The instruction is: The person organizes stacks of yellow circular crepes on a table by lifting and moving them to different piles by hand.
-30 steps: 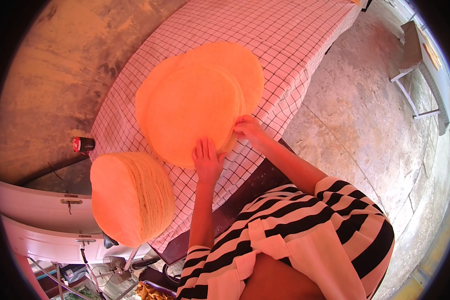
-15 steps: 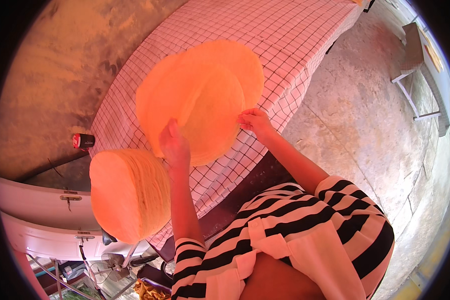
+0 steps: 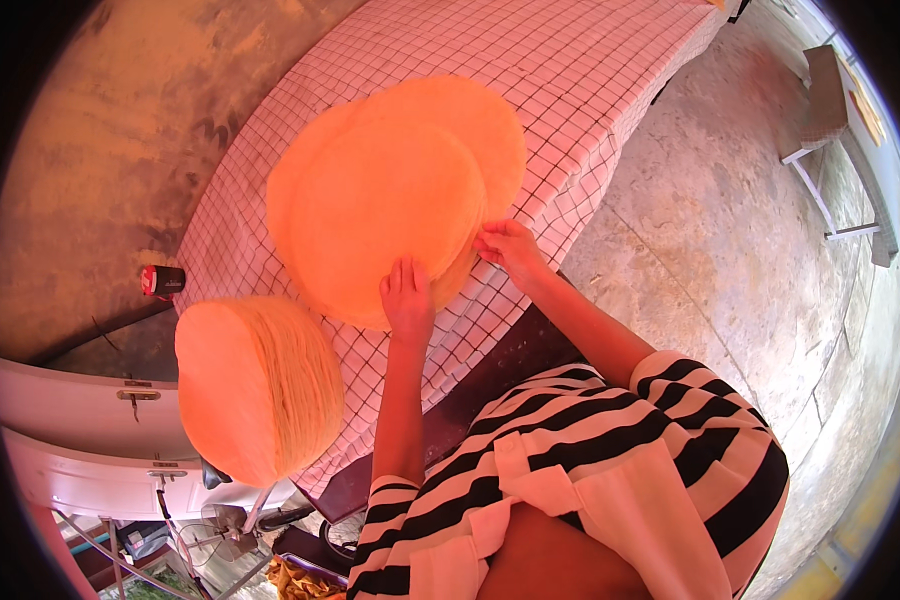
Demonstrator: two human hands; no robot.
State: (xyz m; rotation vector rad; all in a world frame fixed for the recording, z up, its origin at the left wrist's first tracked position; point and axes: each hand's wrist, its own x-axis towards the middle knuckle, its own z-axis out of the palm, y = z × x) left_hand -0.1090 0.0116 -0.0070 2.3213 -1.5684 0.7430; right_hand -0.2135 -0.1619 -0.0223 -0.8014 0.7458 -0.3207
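Several thin round orange-tinted sheets (image 3: 385, 200) lie overlapping on a checked cloth, the top one spread flat. My left hand (image 3: 408, 300) rests on the near edge of the top sheet, its fingers stretched out and close together. At the right edge of the same sheets, my right hand (image 3: 508, 250) has thumb and fingertips pinched at the rim. How many layers it grips is hidden. Left of my left forearm stands a tall stack of similar round sheets (image 3: 305, 385), its layered side turned toward me.
The checked cloth (image 3: 560, 110) covers a long table. A dark can with a red top (image 3: 163, 281) is beyond its left edge. White curved panels with latches (image 3: 90, 390) and a fan (image 3: 215, 530) are at lower left. A bench (image 3: 840, 130) stands far right on the concrete floor.
My left hand has moved right, from the sheets' left side to the near edge. The top sheet, partly folded before, now lies flat. My right hand has stayed at the right rim.
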